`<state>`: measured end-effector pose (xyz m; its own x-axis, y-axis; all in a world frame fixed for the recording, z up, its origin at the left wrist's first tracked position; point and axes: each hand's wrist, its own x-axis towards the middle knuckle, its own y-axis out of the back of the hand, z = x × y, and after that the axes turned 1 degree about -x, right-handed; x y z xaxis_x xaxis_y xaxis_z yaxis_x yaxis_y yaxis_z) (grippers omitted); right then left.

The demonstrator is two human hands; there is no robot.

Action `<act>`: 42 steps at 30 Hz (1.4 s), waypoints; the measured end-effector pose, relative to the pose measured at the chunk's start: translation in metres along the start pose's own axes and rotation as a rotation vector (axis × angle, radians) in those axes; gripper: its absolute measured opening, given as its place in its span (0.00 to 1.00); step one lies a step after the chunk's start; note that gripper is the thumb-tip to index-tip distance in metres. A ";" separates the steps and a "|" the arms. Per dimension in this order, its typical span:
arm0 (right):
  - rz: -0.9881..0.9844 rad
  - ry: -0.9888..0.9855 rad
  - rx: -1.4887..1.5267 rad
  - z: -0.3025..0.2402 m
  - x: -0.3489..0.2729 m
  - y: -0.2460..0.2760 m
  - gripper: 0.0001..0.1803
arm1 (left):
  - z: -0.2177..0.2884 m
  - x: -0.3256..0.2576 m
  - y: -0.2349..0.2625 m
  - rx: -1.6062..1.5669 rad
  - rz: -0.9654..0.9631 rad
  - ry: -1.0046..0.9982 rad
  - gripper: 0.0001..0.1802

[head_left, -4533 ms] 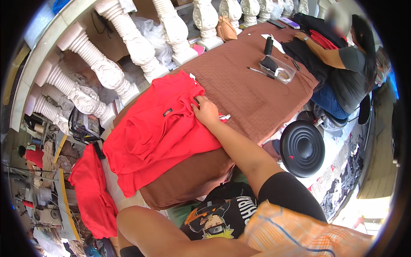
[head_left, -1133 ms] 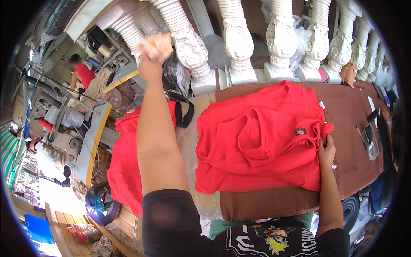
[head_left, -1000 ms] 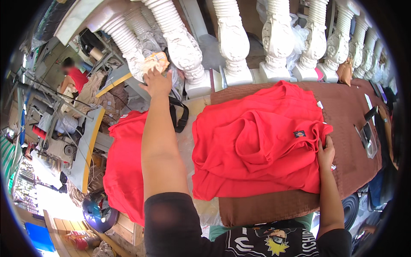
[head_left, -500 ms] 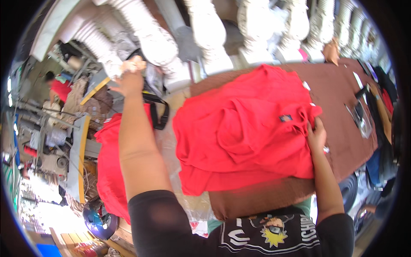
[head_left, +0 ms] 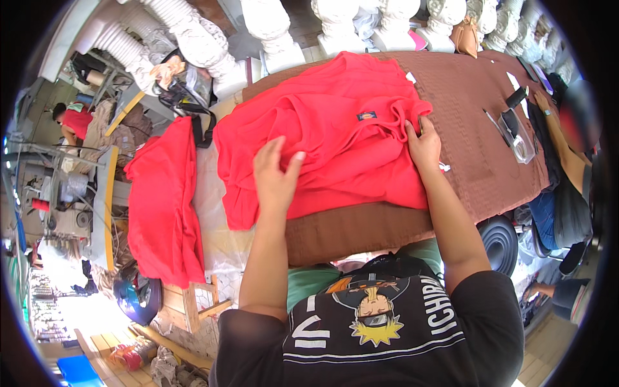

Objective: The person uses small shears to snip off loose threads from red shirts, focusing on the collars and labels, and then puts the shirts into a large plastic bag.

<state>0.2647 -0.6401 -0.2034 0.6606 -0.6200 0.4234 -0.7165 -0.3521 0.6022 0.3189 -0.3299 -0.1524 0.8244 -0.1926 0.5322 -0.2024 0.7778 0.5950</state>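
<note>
1. Red garment (head_left: 322, 155) lies rumpled on your brown-covered desk (head_left: 467, 97), likely light and soft; grip folded edges.
2. Your right fingers (head_left: 431, 132) pinch its right edge; your left fingers (head_left: 275, 151) spread wide over its left part.

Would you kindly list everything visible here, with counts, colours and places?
Crumpled fabric garment: apparently one, red, centre
Second fabric piece: one, red, left
Textured cloth cover: one, brown, beneath garment
Carved balusters: several, white, far edge
Soft tied bag: one, tan, beside balusters
Plastic container: one, clear, right of garment
Round ridged seat: one, black, lower right
Other people: at least two, red and dark tops, left and right
Background clutter: uncountable, mixed, left
Left hand: one, bare, over garment
Right hand: one, bare, garment's right edge
</note>
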 end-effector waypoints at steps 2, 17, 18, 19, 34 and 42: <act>0.055 0.076 -0.007 0.000 0.002 -0.004 0.20 | 0.002 -0.005 -0.002 0.248 -0.107 -0.047 0.14; -0.067 0.029 -0.138 0.005 0.004 0.218 0.20 | 0.056 -0.011 0.055 -0.392 -0.127 0.337 0.28; -0.314 0.035 0.154 -0.031 -0.019 0.237 0.21 | 0.040 -0.022 0.062 -0.321 -0.220 0.309 0.28; -0.571 0.041 0.451 -0.069 -0.047 0.260 0.21 | 0.029 -0.030 0.075 -0.241 -0.309 0.286 0.29; -1.398 1.700 0.834 -0.168 -0.151 0.366 0.04 | 0.079 -0.035 0.148 -0.540 -0.499 0.162 0.24; -1.384 0.802 0.243 -0.165 -0.076 0.255 0.10 | 0.035 -0.042 0.099 -0.465 -0.354 0.171 0.18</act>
<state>0.0686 -0.5669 0.0300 0.6822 0.7294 -0.0512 0.5311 -0.4462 0.7203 0.2461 -0.2658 -0.0947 0.8802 -0.4190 0.2229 0.3203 0.8710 0.3724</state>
